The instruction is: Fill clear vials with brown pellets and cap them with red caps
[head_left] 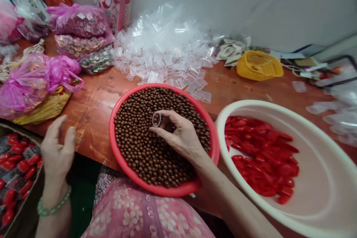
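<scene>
My right hand (182, 135) pinches a small clear plastic sleeve (156, 119) between thumb and fingers, its oval open end facing left. It is over a red basin (113, 134) full of small round brown balls (139, 130). Off to the left, slightly blurred, my left hand (58, 148) is in the air with thumb and fingers apart and nothing in it. A green bead bracelet (54, 202) circles that wrist. Below and beside it stands a cardboard box (40, 178) holding many red-and-clear pieces (16, 165).
A cream basin (320, 141) with red plastic parts (262, 152) stands at right. Behind the red basin lies a heap of clear sleeves (167, 52). Pink bags (80, 22) of small pieces are at left, a yellow basket (259, 66) at back right. The table edge (89, 156) runs before me.
</scene>
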{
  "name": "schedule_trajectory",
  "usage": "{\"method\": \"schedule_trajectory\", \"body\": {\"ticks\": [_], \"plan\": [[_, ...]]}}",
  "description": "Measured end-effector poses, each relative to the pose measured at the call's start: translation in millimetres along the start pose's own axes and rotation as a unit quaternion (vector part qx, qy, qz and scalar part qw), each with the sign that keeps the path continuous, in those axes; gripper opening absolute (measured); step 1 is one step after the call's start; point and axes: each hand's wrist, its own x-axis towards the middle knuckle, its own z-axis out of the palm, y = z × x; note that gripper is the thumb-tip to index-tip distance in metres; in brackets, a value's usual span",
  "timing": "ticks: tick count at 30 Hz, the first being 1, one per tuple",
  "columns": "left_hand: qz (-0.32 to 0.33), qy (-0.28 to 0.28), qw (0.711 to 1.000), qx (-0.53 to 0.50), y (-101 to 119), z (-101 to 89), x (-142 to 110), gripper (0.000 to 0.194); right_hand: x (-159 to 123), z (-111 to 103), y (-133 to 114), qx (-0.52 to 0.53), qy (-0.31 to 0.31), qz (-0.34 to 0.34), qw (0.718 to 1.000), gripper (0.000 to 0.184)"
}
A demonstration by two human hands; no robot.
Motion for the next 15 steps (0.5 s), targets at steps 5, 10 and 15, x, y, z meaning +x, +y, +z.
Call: {"method": "schedule_trajectory", "body": {"ticks": [5,10,15], "plan": [[0.023,-0.069,0.997,-0.039,33.8,66.6,3.1,0.043,-2.5,-5.7,-1.7,-0.017,-0.004,-0.040,0.999,0.026],[0.052,-0.211,0.972,-0.088,50.8,105.8,0.2,0.048,-4.2,-9.9,-1.3,0.038,-0.031,-0.009,0.999,0.030],[-0.031,-0.309,0.921,-0.237,63.4,128.5,5.2,0.057,-3.9,-17.2,-0.2,0.151,-0.093,0.044,0.983,0.040]]}}
